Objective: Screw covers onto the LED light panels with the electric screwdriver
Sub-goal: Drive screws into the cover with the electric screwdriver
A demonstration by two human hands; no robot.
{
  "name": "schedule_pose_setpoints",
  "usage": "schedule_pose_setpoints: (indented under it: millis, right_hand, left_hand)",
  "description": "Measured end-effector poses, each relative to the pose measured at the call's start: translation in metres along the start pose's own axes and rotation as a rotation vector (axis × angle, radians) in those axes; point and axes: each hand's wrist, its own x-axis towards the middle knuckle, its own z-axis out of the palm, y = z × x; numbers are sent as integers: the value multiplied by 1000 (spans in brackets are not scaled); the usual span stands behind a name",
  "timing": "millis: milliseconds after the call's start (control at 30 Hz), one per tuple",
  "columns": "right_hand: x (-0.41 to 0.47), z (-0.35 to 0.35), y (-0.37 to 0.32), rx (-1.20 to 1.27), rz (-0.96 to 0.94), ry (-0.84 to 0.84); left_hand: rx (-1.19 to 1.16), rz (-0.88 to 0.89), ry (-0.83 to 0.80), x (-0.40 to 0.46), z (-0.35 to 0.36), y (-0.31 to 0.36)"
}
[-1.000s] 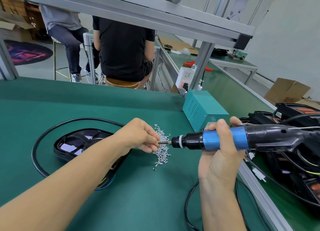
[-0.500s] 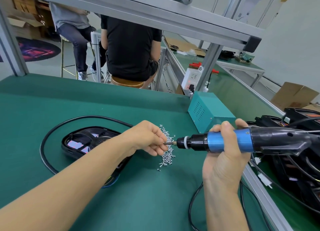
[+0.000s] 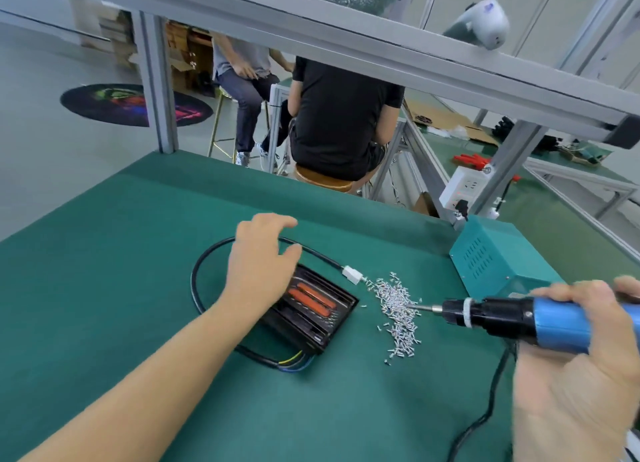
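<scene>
1. The left hand [image 3: 261, 264], fingers loosely spread and holding nothing, hovers over the black LED light panel [image 3: 311, 311] on the green mat [image 3: 104, 288].
2. The right hand [image 3: 575, 375] grips the electric screwdriver [image 3: 502, 318], its bit over the screw pile [image 3: 398, 309].
3. A teal box [image 3: 491, 257] stands just behind the pile; a black cable [image 3: 207, 264] loops round the panel.

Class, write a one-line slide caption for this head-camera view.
Right hand grips the electric screwdriver over a screw pile while the left hand reaches over the LED light panel.
</scene>
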Motion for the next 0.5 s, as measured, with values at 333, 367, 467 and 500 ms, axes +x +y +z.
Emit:
schedule_pose_setpoints:
  millis: [333, 367, 467, 500]
  right_hand:
    - [-28, 43, 13, 184, 127, -91]
    - [-33, 50, 15, 187, 138, -108]
    - [-44, 61, 19, 133, 185, -131]
    - [-49, 66, 20, 117, 187, -137]
  left_hand:
    - [-434, -622, -103, -23, -31, -62]
    - [-453, -644, -146, -23, -30, -60]
    - [-708, -751, -247, -18, -27, -56]
    - [-801, -781, -246, -18, -26, -55]
